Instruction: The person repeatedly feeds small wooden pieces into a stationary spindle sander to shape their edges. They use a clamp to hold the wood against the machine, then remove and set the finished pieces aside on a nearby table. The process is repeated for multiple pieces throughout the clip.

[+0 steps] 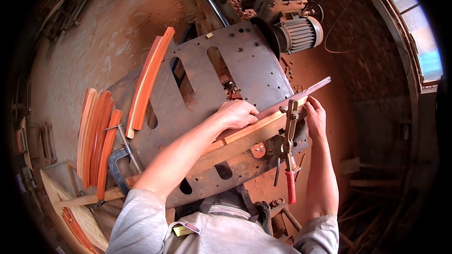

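A long reddish wooden strip (321,83) lies along a pale wooden fence (254,132) on a steel machine table (197,89). My left hand (238,114) is closed, its curled fingers pressed on the strip near its middle. At the fence's right end my right hand (316,115) is closed, thumb and fingers on the wood there; what lies under the fingertips is partly hidden. Beside that hand, a toggle clamp (289,146) with a red handle is fixed on the fence.
Curved reddish wooden pieces (149,84) rest on the table's left side, with another stack (96,136) beyond its edge. A blue C-clamp (117,162) grips the fence's left end. An electric motor (301,34) stands at the far right. Shavings lie in a table slot.
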Demonstrator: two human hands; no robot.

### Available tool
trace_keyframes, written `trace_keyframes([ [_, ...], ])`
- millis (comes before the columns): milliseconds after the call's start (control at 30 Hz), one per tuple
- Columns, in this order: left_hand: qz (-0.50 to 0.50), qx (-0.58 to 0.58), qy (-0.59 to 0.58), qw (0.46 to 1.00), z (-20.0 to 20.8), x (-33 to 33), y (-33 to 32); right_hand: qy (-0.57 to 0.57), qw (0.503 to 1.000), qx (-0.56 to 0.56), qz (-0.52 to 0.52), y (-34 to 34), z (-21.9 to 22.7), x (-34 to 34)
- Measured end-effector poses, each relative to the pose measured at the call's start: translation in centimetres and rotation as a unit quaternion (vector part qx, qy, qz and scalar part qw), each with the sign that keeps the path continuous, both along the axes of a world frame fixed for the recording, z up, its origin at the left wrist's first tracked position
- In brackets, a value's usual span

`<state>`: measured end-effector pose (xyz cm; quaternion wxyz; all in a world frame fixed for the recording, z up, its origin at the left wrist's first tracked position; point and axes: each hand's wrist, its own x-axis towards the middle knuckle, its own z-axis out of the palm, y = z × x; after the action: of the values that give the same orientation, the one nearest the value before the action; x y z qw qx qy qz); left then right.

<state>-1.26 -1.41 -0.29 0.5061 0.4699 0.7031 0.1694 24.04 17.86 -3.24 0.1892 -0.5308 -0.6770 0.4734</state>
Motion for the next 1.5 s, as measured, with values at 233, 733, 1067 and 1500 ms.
trace_keyframes([
  [233,-0.084,0.034,0.000,0.996,-0.8,-1.7,1.5,0.032,0.998,-0.043,0.012,1.0,-0.3,0.6],
  [733,-0.060,0.058,-0.025,0.996,-2.1,-2.1,2.5,0.009,0.995,-0.082,-0.053,1.7,1.6,-1.0],
  [1067,-0.071,0.056,0.014,0.996,-1.4,-1.5,2.5,0.010,0.995,-0.087,-0.041,1.6,1.5,-1.4],
  [1500,-0.075,0.053,0.117,0.989,0.8,0.0,2.1,-0.007,1.000,0.013,-0.008,-0.5,1.7,-2.1],
])
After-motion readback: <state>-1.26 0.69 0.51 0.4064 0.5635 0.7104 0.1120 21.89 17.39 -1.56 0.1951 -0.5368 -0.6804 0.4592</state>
